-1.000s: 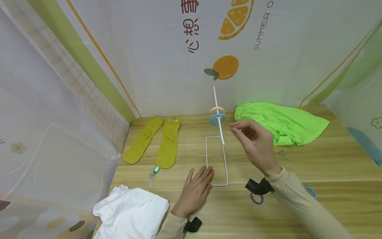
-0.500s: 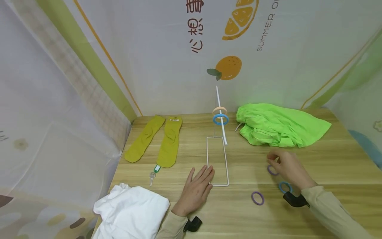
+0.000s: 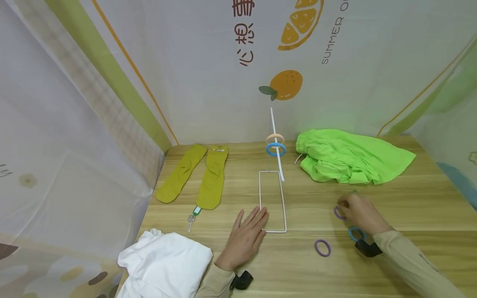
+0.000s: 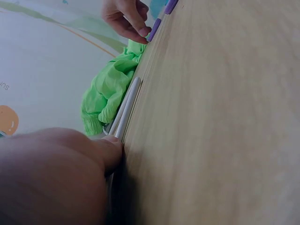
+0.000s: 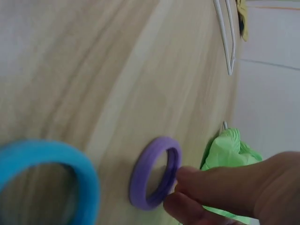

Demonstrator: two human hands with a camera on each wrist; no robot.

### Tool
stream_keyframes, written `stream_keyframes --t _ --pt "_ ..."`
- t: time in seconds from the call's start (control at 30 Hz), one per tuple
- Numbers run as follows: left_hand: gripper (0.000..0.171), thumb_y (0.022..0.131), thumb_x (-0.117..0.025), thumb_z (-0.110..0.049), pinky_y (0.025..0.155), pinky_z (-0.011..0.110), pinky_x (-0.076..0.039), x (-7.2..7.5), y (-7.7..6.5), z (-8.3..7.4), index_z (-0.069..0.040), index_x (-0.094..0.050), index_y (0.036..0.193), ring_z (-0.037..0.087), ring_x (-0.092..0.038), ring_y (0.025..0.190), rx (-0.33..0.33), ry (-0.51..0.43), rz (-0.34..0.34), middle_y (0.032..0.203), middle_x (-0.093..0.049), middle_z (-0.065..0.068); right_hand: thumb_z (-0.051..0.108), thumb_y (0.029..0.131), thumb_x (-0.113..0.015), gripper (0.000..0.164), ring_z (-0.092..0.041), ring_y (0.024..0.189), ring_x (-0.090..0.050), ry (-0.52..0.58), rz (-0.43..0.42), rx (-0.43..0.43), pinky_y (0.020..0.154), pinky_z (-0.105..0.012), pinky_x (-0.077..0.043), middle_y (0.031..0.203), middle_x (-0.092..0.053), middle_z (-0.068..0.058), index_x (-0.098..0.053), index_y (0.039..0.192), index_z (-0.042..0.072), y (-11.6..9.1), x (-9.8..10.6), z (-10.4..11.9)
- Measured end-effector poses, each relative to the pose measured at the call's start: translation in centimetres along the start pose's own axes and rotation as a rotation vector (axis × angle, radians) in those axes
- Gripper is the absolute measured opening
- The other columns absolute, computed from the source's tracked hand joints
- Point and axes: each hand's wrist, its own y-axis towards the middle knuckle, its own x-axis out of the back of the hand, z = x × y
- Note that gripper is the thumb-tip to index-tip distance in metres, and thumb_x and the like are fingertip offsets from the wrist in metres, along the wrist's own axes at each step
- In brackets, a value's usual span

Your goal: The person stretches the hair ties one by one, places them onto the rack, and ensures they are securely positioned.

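Observation:
My left hand lies with straight fingers on the near left part of the wire base of a white stand. Its slanting rod carries a pale orange ring and a blue ring. Over on the right, my right hand pinches the edge of a purple ring at the table top, thumb and forefinger at its rim. Just nearer than that hand lies a loose blue ring. A second purple ring lies further left and nearer.
Bright green cloth with a gathered edge lies at the back right. Two mustard socks lie at the left, with a tagged key below them. Folded white cloth is at the front left. A printed curtain hangs behind.
My right hand has come away from beside the rod, moving right and down to the purple ring, where its fingers now pinch the rim. The left hand stays on the base.

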Motion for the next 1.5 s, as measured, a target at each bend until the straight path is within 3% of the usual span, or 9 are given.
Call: stream_keyframes --t 0.3,0.53,0.77,0.97,1.17,1.33,1.5 --pt "0.050 0.107 -0.053 -0.029 0.123 0.058 -0.026 0.0 0.1 0.0 -0.012 -0.049 0.154 0.022 -0.036 0.153 -0.006 0.004 -0.003 0.162 -0.044 0.002 -0.001 0.092 -0.068 0.009 -0.030 0.079 -0.067 -0.040 -0.031 -0.002 0.065 -0.043 -0.057 0.087 -0.070 -0.015 -0.072 0.096 -0.007 0.0 -0.1 -0.4" --pt "0.050 0.108 -0.052 -0.029 0.123 0.057 -0.026 -0.1 0.1 0.1 -0.013 -0.049 0.154 0.022 -0.036 0.153 -0.004 0.007 -0.003 0.162 -0.044 0.002 0.001 0.093 -0.067 0.008 -0.027 0.078 -0.066 -0.033 -0.027 -0.009 0.063 -0.039 -0.056 0.088 -0.071 -0.014 -0.073 0.095 -0.003 0.1 -0.2 -0.4" --pt "0.050 0.108 -0.052 -0.030 0.123 0.058 -0.025 0.0 0.1 0.0 -0.013 -0.048 0.154 0.022 -0.035 0.154 0.001 0.005 0.004 0.163 -0.043 0.001 0.005 0.094 -0.068 0.006 -0.021 0.075 -0.065 -0.025 -0.073 0.061 0.060 -0.033 -0.053 0.084 -0.071 -0.006 -0.072 0.091 0.003 0.1 -0.1 0.3" --pt "0.050 0.108 -0.052 -0.029 0.123 0.057 -0.025 0.0 0.1 0.0 -0.013 -0.048 0.155 0.021 -0.035 0.154 0.005 -0.005 0.006 0.163 -0.043 0.001 0.007 0.094 -0.070 0.006 -0.013 0.072 -0.063 0.006 -0.131 0.101 0.057 -0.025 -0.050 0.085 -0.073 -0.003 -0.074 0.097 0.003 -0.3 0.2 2.3" --pt "0.050 0.108 -0.052 -0.029 0.123 0.058 -0.024 0.0 0.1 0.0 -0.013 -0.048 0.155 0.022 -0.035 0.154 0.005 -0.008 0.004 0.163 -0.043 0.002 0.013 0.097 -0.071 0.007 -0.002 0.056 -0.048 0.083 -0.200 0.140 0.048 -0.023 -0.040 0.067 -0.063 0.003 -0.075 0.097 0.008 -0.8 0.6 4.9" --pt "0.050 0.107 -0.053 -0.029 0.123 0.058 -0.024 -0.1 0.0 0.0 -0.013 -0.049 0.154 0.022 -0.035 0.153 0.003 -0.011 -0.002 0.162 -0.043 0.002 0.011 0.094 -0.075 0.002 0.000 0.051 -0.041 0.146 -0.341 0.259 0.044 -0.022 -0.037 0.060 -0.053 0.010 -0.075 0.093 0.012 -1.4 0.9 7.5" --pt "0.050 0.107 -0.054 -0.029 0.123 0.058 -0.024 -0.1 0.1 0.0 -0.013 -0.049 0.154 0.022 -0.036 0.153 0.005 -0.013 -0.007 0.162 -0.043 0.001 0.004 0.089 -0.078 0.013 0.000 0.052 -0.047 0.252 -0.448 0.390 0.047 -0.017 -0.039 0.070 -0.065 0.011 -0.075 0.090 0.016 -1.9 1.6 10.0"
